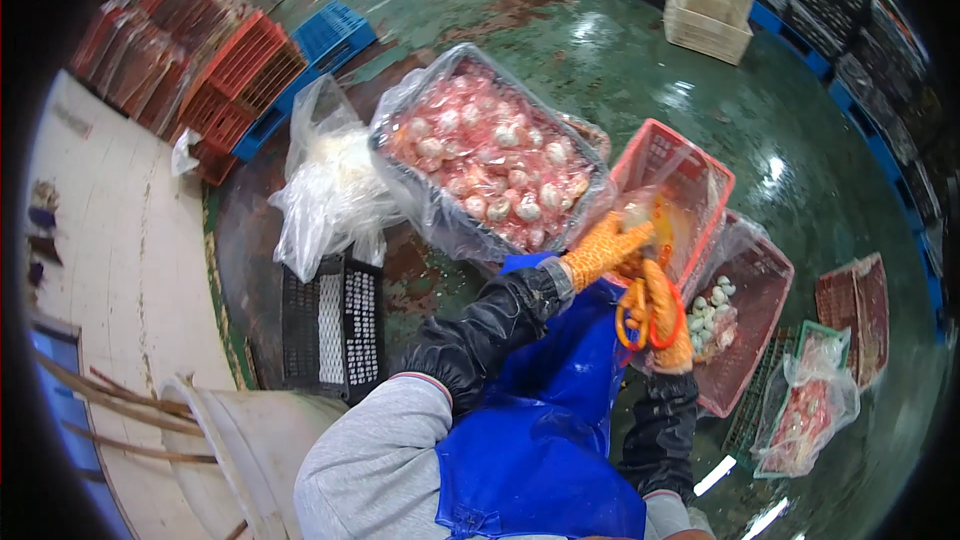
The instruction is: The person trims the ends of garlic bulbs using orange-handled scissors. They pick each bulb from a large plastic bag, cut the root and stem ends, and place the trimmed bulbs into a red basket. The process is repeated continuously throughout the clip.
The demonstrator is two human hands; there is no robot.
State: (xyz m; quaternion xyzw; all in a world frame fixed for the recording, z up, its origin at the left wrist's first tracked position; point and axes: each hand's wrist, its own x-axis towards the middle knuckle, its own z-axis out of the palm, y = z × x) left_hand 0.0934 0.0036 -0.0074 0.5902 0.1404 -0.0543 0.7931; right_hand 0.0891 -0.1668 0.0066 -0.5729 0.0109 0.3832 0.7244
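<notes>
My left hand, in an orange patterned glove, reaches over the near side of a red crate. Its fingers are bent together around something I cannot make out; a pale lump shows beside them. Close by, my right hand, gloved alike, is closed on scissors with orange-red loop handles; their blades are hidden by the gloves. Yellowish contents, partly covered by my hands, lie in the red crate. Left of it, a plastic-lined grey crate is heaped with round pale pieces in pinkish-red wet matter.
A dull red crate at right holds pale greenish round pieces. Beyond it sits a plastic-covered green crate. On the left are a plastic bag, a black crate and a white barrel. Crate stacks line the edges.
</notes>
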